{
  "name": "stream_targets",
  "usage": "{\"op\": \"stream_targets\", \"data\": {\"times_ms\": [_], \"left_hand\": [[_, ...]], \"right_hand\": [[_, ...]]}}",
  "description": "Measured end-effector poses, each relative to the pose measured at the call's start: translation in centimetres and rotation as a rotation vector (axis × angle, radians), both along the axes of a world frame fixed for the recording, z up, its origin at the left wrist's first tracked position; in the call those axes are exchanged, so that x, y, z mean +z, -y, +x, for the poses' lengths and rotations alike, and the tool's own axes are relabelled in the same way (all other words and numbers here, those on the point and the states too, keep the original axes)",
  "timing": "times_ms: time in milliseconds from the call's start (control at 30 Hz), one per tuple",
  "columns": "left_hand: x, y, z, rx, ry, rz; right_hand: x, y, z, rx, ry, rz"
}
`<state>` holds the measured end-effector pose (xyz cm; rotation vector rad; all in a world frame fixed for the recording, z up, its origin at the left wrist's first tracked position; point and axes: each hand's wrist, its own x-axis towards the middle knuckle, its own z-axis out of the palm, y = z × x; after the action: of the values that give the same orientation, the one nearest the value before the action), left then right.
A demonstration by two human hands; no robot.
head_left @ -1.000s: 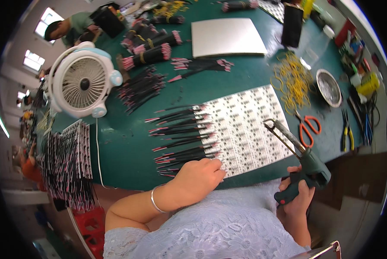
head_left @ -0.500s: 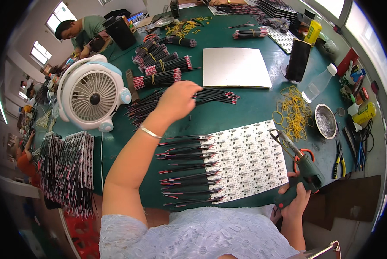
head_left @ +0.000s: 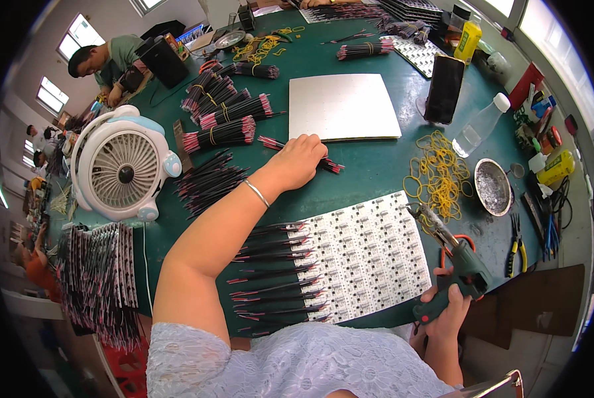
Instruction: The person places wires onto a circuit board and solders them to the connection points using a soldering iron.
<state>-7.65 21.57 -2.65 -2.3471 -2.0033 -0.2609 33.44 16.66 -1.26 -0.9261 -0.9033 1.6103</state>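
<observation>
My left hand [head_left: 298, 162] is closed around a small bunch of black wires [head_left: 331, 166] with red tips, just above the green table. Their ends stick out on both sides of my fingers. Beside it, to the left, spreads a loose pile of black wires [head_left: 211, 182]. My right hand [head_left: 448, 313] grips a green soldering gun [head_left: 468, 270] by its handle, the metal nose pointing up and left over the board's right edge. In front of me lies a white circuit board panel [head_left: 363, 259]; rows of wires [head_left: 264, 292] run out from its left side.
A fan [head_left: 123, 166] and a stack of wired panels [head_left: 98, 278] stand left. Banded wire bundles [head_left: 221, 132] and a white board [head_left: 343, 106] lie beyond. Yellow rubber bands [head_left: 436, 176], a metal bowl [head_left: 493, 187], pliers [head_left: 516, 245], a phone [head_left: 444, 89] and a bottle [head_left: 480, 126] are right.
My left hand has moved right, away from the loose pile, and the wires that lay fanned out there are now gathered under it. My right hand keeps its hold on the soldering gun.
</observation>
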Motion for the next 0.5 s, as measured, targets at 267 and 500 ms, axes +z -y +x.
{"op": "stream_targets", "data": {"times_ms": [267, 500], "left_hand": [[0.3, -0.3, -1.4, -0.057, 0.201, -0.003], [0.4, -0.2, 0.2, 0.061, 0.235, 0.208]], "right_hand": [[0.2, -0.8, -1.2, 0.016, -0.011, -0.027], [-0.7, -0.9, -0.4, -0.084, 0.13, 0.032]]}}
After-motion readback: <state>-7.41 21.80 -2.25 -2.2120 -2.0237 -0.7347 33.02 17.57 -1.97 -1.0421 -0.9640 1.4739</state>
